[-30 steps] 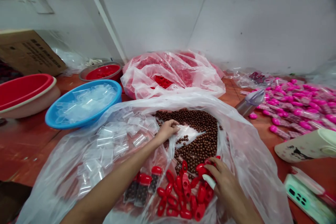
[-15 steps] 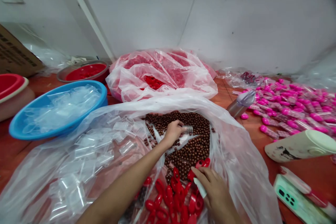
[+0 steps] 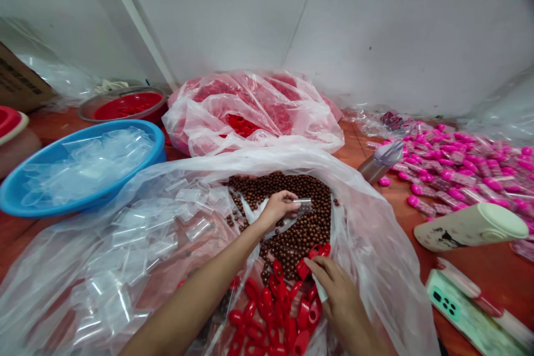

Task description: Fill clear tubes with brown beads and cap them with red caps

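My left hand (image 3: 280, 209) is closed on a small clear plastic tube (image 3: 304, 206), above a heap of brown round beads (image 3: 306, 233). What the tube contains, if anything, is hard to make out. My right hand (image 3: 340, 289) pinches a red plastic cap (image 3: 302, 269) at the near edge of the beads. A white strip (image 3: 319, 288) shows at its fingers. Below lies a pile of red plastic caps (image 3: 275, 311). Left of my left forearm, many clear tubes (image 3: 142, 233) lie on the same translucent plastic sheet (image 3: 375, 233).
A blue basin (image 3: 156, 147) of clear pieces stands left. Behind is a plastic bag (image 3: 287, 122) with red pieces. On the right are pink-capped tubes (image 3: 463, 169), a grey bottle (image 3: 377, 161), a cream tumbler (image 3: 463, 228) and a phone (image 3: 467, 311). A wall (image 3: 233, 16) closes the back.
The view has shifted slightly. My left hand has moved the clear tube a little to the right over the beads. My right hand stays at the red caps with only a slight shift.
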`<state>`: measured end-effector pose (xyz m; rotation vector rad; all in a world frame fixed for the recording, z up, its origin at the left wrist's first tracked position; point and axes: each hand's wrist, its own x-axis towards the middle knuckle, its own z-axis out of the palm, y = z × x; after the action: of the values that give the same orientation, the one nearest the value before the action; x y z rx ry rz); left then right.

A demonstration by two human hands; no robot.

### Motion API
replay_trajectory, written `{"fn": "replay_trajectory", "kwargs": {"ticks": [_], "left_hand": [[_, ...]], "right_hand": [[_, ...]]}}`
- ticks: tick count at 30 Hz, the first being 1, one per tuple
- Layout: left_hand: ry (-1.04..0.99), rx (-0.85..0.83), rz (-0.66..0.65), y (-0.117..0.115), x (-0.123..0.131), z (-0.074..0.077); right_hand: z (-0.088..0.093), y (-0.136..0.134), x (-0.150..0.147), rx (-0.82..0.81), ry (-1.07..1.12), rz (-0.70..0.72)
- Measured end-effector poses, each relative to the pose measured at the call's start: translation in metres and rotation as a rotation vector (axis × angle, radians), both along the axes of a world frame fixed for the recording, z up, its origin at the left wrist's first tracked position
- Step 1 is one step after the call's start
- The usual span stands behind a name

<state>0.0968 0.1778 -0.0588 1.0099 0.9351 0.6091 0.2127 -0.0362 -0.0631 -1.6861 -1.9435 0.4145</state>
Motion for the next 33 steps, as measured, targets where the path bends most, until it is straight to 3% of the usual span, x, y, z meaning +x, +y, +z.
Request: {"fn": "replay_trajectory", "kwargs": {"ticks": [5, 10, 19, 25, 28, 33], "left_hand": [[-0.081, -0.083, -0.008, -0.017, -0.022, 0.013], [-0.144, -0.14, 0.002, -0.04, -0.06, 0.031], [-0.202, -0.232, 0.06, -0.098, -0.12, 0.053], [-0.305, -0.273, 0.143, -0.125, -0.131, 0.053], [-0.336, -0.304, 0.172, -0.131, -0.129, 0.049], [-0.349, -0.305, 0.204, -0.136, -0.127, 0.047]], "right_hand": [[0.012, -0.004, 0.006, 0.005, 0.093, -0.12], [0.018, -0.007, 0.013, -0.022, 0.159, -0.236], [0.02, 0.002, -0.014, -0.005, -0.147, -0.048], [0.014, 0.008, -0.026, 0.011, -0.28, -0.013], [0.013, 0.006, -0.028, 0.004, -0.172, -0.045], [0.02, 0.002, -0.033, -0.055, 0.231, -0.184]]}}
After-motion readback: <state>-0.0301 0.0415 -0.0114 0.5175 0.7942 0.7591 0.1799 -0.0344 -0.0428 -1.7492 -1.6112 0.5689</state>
